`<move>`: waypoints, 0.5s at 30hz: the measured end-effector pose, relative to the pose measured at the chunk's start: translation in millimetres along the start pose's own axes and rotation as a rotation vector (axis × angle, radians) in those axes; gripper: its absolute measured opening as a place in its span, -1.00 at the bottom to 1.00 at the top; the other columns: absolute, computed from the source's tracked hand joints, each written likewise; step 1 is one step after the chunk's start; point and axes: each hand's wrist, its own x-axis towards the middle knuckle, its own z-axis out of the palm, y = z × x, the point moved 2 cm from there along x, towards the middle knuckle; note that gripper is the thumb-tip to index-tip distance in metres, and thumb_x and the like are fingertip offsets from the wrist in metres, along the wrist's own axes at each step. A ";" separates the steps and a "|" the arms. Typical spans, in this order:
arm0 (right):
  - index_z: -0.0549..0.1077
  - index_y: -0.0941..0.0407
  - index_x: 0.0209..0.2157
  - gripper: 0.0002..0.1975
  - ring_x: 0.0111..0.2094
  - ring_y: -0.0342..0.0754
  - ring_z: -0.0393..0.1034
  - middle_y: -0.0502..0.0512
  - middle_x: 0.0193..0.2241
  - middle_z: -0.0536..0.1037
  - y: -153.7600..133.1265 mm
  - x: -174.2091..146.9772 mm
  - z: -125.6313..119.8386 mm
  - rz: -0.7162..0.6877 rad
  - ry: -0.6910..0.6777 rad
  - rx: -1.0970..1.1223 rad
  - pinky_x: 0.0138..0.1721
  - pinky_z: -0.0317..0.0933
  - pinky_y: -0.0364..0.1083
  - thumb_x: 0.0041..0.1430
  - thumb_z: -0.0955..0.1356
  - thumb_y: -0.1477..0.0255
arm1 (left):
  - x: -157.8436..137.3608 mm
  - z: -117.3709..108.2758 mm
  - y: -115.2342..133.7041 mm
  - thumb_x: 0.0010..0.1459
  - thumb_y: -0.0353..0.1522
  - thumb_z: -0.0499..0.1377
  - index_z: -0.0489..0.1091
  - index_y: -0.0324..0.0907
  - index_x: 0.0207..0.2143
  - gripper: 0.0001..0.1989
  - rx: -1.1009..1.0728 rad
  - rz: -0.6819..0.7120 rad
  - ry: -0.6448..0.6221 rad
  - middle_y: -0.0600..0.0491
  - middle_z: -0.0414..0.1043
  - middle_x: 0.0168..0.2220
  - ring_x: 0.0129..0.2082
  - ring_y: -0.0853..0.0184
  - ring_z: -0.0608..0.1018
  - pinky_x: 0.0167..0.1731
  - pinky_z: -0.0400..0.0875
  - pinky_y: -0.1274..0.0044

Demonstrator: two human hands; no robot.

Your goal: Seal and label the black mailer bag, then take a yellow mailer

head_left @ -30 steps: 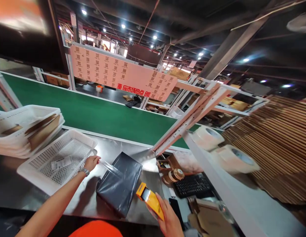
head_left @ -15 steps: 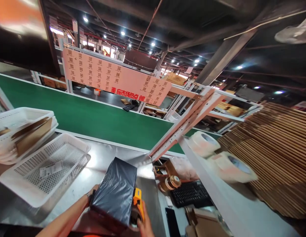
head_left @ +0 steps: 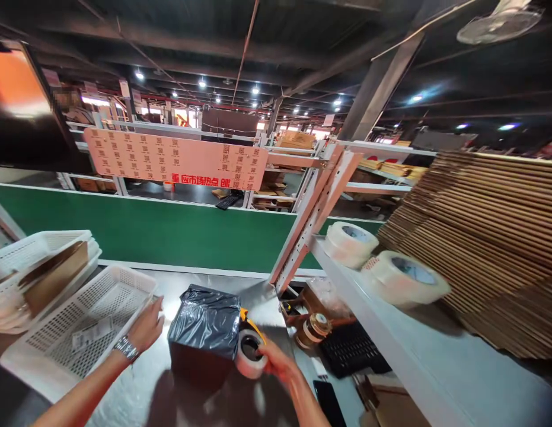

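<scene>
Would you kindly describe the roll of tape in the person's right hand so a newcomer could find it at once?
Start at the shiny steel table in front of the green conveyor belt and find the black-wrapped parcel at its middle. The tape roll is pressed against the parcel's right side, in the right hand. Unlike the two rolls on the white shelf, it sits low and is hand-held.

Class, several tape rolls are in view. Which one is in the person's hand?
The roll on the yellow dispenser, gripped by the right hand beside the black parcel. The two large rolls lie untouched on the shelf.
</scene>
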 end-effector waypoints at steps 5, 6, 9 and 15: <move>0.62 0.02 0.01 -0.33 -0.17 0.06 0.61 0.02 -0.18 0.75 27.4 -6.1 5.5 -0.102 0.038 0.164 -0.11 0.42 -0.05 -0.29 0.50 0.39 | -3.0 14.6 125.6 0.34 0.13 0.27 0.29 -0.04 0.56 -0.12 0.258 1.019 -0.192 -0.28 0.41 0.49 0.49 -0.20 0.45 0.50 0.37 -0.02; 0.62 0.04 0.03 -0.32 -0.19 0.07 0.61 0.03 -0.18 0.75 33.7 -6.5 8.6 -0.138 0.065 0.208 -0.10 0.44 -0.02 -0.28 0.52 0.37 | -3.3 30.0 149.3 0.27 0.17 0.31 0.31 -0.06 0.56 -0.05 0.304 1.172 -0.339 -0.29 0.36 0.53 0.54 -0.26 0.38 0.55 0.27 -0.05; 0.67 0.05 0.04 -0.35 -0.13 0.14 0.64 0.06 -0.15 0.78 56.1 -11.4 12.2 -0.218 0.154 0.296 -0.04 0.46 0.05 -0.21 0.52 0.31 | 1.6 76.3 192.4 0.16 0.12 0.37 0.47 -0.14 0.43 -0.09 0.471 1.407 -0.705 -0.34 0.54 0.38 0.43 -0.29 0.49 0.51 0.32 0.02; 0.78 0.00 -0.11 -0.50 -0.10 0.22 0.66 0.04 -0.25 0.79 118.6 -59.6 -9.6 -0.112 0.255 0.342 -0.03 0.50 0.08 -0.22 0.53 0.36 | 29.9 109.2 201.7 0.24 -0.04 0.29 0.34 -0.40 0.48 -0.10 0.585 1.076 -0.490 -0.38 0.66 0.05 0.06 -0.20 0.68 0.24 0.51 0.10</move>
